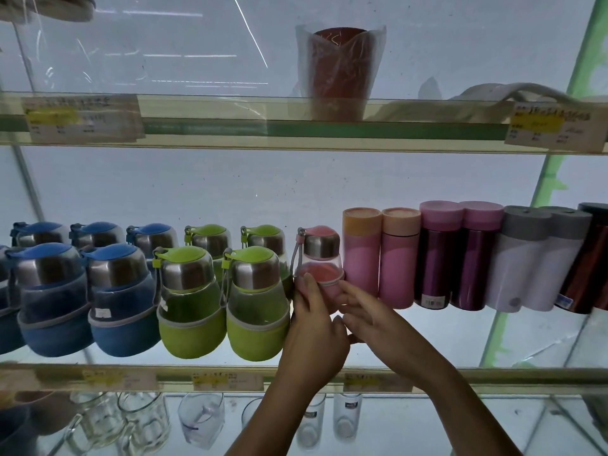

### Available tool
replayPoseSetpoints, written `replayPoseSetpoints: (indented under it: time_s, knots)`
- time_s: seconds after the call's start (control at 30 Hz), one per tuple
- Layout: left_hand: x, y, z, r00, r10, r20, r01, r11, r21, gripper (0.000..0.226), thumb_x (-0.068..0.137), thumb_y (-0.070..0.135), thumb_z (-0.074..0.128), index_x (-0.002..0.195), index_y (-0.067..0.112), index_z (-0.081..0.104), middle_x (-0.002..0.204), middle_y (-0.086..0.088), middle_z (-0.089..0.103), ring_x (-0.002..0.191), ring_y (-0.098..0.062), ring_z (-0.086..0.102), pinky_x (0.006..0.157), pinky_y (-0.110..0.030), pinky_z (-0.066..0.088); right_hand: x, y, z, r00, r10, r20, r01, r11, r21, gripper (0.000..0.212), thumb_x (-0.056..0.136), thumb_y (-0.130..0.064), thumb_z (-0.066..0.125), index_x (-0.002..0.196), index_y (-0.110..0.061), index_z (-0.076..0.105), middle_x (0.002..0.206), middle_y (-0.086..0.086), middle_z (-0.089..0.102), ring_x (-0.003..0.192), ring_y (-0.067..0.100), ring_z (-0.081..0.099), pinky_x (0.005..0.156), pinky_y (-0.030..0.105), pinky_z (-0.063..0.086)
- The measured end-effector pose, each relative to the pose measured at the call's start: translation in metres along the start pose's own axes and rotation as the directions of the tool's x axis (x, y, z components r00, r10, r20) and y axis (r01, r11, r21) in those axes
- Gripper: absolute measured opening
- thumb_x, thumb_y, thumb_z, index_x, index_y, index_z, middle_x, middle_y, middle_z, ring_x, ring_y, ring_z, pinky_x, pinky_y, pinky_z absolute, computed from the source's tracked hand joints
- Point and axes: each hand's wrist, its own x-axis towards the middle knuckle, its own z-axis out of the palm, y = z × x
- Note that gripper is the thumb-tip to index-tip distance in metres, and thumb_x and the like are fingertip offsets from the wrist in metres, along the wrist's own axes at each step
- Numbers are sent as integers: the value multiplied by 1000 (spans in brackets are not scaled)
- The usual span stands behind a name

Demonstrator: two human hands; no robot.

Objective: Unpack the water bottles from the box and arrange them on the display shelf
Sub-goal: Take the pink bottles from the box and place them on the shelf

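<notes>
A: Trouble could come quickly. Pink bottle (320, 248) sits mid-frame on the glass shelf (493, 376), squeezed between a green bottle (256, 301) and a pink tumbler (360, 255). One careless shove could topple the neighbours.

B: Agreed, tight gap. Left hand (316, 327) reaches up from below, grip clamped round the bottle's lower sleeve. Right hand (371, 312) comes in from lower right, fingers straight and apart, tips touching the bottle's side.
</notes>
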Motion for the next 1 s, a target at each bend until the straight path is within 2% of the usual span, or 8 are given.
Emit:
replayPoseSetpoints:
  time_s: [0.13,0.27,0.37,0.47,0.63,0.77,0.87,1.0]
  knots:
    - [2,-1,1,1000,-18,16,18,1000,2,84,101,19,48,160,17,-13,167,-11,2,147,-29,35,109,-39,41,1,0,1,1000,6,-10,-6,1000,-2,56,105,-3,50,121,-57,50,126,-21,65,120,-3,61,85,28,59]
    - [-1,3,1,999,-33,-36,33,999,7,82,101,21,50,160,18,-7,161,-15,20,139,-30,44,102,-38,44,1,-5,2,999,1,-54,-2,1000,-23,47,104,-6,53,119,-51,57,123,-16,68,111,5,68,86,32,62]
    - [-8,7,1,996,-19,-86,19,1000,6,80,101,28,54,161,19,1,159,-13,28,139,-26,44,106,-35,42,0,-10,0,990,-27,-137,21,999,-49,42,102,-8,57,124,-44,59,123,-11,68,108,3,69,86,31,62]
    - [-15,10,0,991,32,-131,-33,999,-4,73,101,29,56,160,16,15,154,-9,37,138,-23,44,108,-31,40,-6,-16,2,983,-61,-173,48,996,-81,45,102,-6,57,120,-46,63,117,-19,71,107,3,68,86,29,62]
    - [-19,15,-4,978,92,-187,-111,990,-90,55,99,22,60,150,24,42,134,6,53,119,-8,55,101,-28,47,-20,-27,0,972,-84,-218,52,988,-149,42,101,-6,57,119,-42,67,111,-25,74,106,1,69,87,32,62]
    - [-19,21,-1,979,127,-161,-154,974,-164,45,97,21,63,140,29,51,133,13,58,122,-5,54,103,-31,49,-36,-32,-8,965,-63,-253,19,985,-174,36,102,-10,56,130,-28,68,119,-18,74,107,6,70,92,35,61]
    - [-19,29,6,982,157,-102,-178,951,-251,38,97,20,63,132,32,55,123,20,58,114,3,55,99,-28,50,-51,-36,-14,945,-34,-326,-24,985,-173,36,101,-8,56,127,-28,70,116,-20,74,105,7,70,92,35,60]
    - [-19,40,18,976,216,4,-195,891,-411,37,98,17,62,131,33,56,121,21,61,114,3,57,97,-28,52,-73,-38,-25,905,16,-425,-97,981,-170,37,101,-8,56,127,-29,71,115,-16,74,104,7,71,93,37,60]
